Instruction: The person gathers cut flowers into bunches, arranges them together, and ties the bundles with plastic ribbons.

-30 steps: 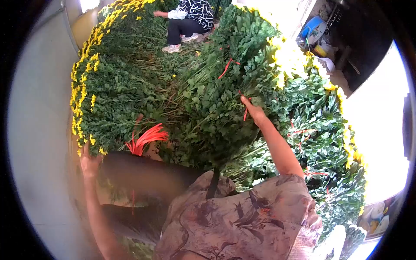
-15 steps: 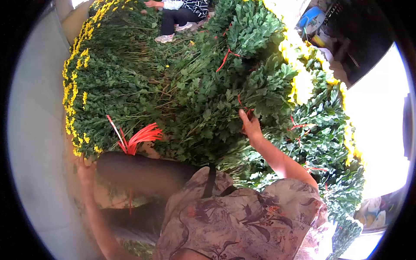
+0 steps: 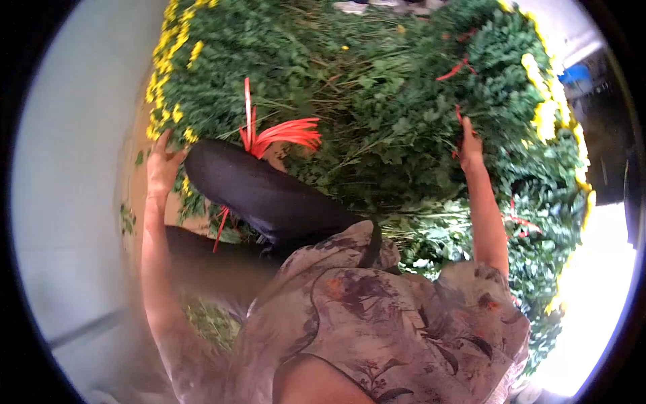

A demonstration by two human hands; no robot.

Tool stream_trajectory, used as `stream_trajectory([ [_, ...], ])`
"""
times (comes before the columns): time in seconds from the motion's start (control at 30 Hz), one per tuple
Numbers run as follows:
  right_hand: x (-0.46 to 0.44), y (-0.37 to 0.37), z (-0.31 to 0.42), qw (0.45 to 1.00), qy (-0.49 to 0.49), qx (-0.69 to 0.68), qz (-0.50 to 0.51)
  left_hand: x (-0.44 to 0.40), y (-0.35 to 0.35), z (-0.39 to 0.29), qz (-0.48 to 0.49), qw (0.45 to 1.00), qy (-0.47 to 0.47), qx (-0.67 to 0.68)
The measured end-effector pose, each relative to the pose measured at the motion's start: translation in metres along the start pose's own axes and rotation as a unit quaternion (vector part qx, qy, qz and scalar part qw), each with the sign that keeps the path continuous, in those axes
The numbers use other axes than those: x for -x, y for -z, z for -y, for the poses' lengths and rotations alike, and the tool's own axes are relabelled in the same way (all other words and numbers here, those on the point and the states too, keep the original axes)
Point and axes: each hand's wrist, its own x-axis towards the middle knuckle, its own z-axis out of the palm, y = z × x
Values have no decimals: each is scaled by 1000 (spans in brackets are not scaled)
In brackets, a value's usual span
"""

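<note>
My left hand [image 3: 163, 165] reaches to the lower end of the flower pile on the left, its thumb and fingers apart. Its fingertips are against the yellow flower heads [image 3: 161, 126]. On the other side, my right hand [image 3: 471, 145] is closed at a red tie [image 3: 459, 114] around a leafy bundle of yellow flowers [image 3: 498, 104]; the leaves partly hide its fingers. A bunch of loose red strips [image 3: 286, 135] stands up beside my dark-trousered knee [image 3: 229, 172].
More tied bundles [image 3: 538, 195] line the right side, blooms facing outward. Leafy stems [image 3: 363, 81] cover the middle. A pale wall [image 3: 87, 168] runs along the left. Another person's shoes [image 3: 353, 7] show at the top edge.
The view has swung, so the flower piles and my knee appear farther right, and most of the other person has left the frame. My hands stay at the same flowers and tie.
</note>
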Motion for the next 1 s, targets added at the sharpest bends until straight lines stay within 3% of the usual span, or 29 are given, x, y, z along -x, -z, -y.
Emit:
stream_trajectory([
  [0.03,30,-15,12,998,18,-26,-50,1,1,16,3,1000,8,1],
  [0.07,33,-17,12,996,16,-78,27,2,5,34,6,1000,18,-1],
  [0.1,40,-12,16,999,21,-5,33,-3,2,37,8,999,22,-28],
  [0.13,40,-7,20,996,-44,68,26,2,4,42,3,998,30,-55],
  [0.2,34,8,27,963,-38,262,41,0,8,57,8,991,38,-127],
  [0.27,47,18,40,934,-54,350,45,-4,11,57,21,989,4,-145],
  [0.33,74,16,56,933,-80,337,101,-16,9,65,30,988,7,-149],
  [0.4,104,11,67,916,-74,263,293,-15,9,59,38,988,11,-152],
  [0.43,125,-3,71,926,-25,198,321,-14,10,48,41,991,8,-129],
  [0.47,143,-23,73,928,23,131,347,-13,11,37,44,994,6,-104],
  [0.57,163,-87,80,876,106,181,435,-7,24,7,63,992,46,-98],
  [0.67,148,-157,47,777,209,320,500,2,44,-18,63,991,85,-79],
  [0.73,153,-210,42,698,297,382,529,13,56,-20,-3,992,126,20],
  [0.8,144,-271,26,682,260,380,568,18,64,11,-30,985,167,12],
  [0.87,140,-337,1,669,218,379,601,23,67,46,-90,959,228,145],
  [0.93,141,-409,-33,714,237,85,653,27,63,75,-124,933,250,227],
  [1.0,83,-494,-106,696,181,79,690,28,56,116,-136,898,305,286],
])
